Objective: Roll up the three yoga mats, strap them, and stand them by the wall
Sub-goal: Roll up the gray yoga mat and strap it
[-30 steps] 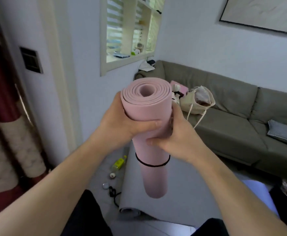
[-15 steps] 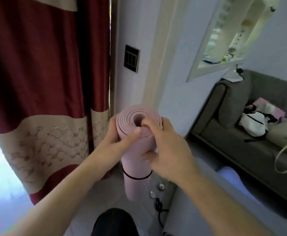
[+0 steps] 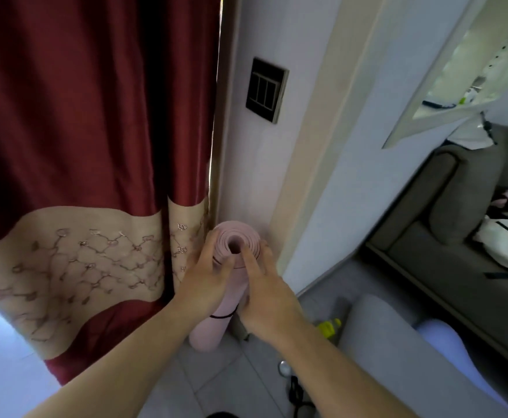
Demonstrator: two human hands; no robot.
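**Pink mat upright at the wall, both hands on its top**

Head view. Rolled pink yoga mat [image 3: 216, 315] standing on end on the tiled floor [image 3: 216, 384], just below centre frame, close against the pale wall [image 3: 255, 176] at its 12 o'clock and just beside the red curtain [image 3: 96, 116] at its 9 o'clock. Tight spiral of layers showing at the top end, hollow core dark in the middle. Matte, dusty pink surface, smooth. Thin black strap [image 3: 221, 316] circling the lower part of the roll.

Left hand [image 3: 204, 285] wrapped round the top of the roll from 8 o'clock, fingers curled on its side, thumb up on the rim. Right hand [image 3: 265, 294] clasping from 4 o'clock, index finger laid over the spiral edge toward the core, other fingers bent around the roll.

Grey mat [image 3: 397, 357] lying flat at 4 o'clock of the pink one; yellow-green bottle [image 3: 329, 325] between them. Dark switch plate [image 3: 266, 89] at 12 o'clock; sofa [image 3: 445, 236] at 3 o'clock.
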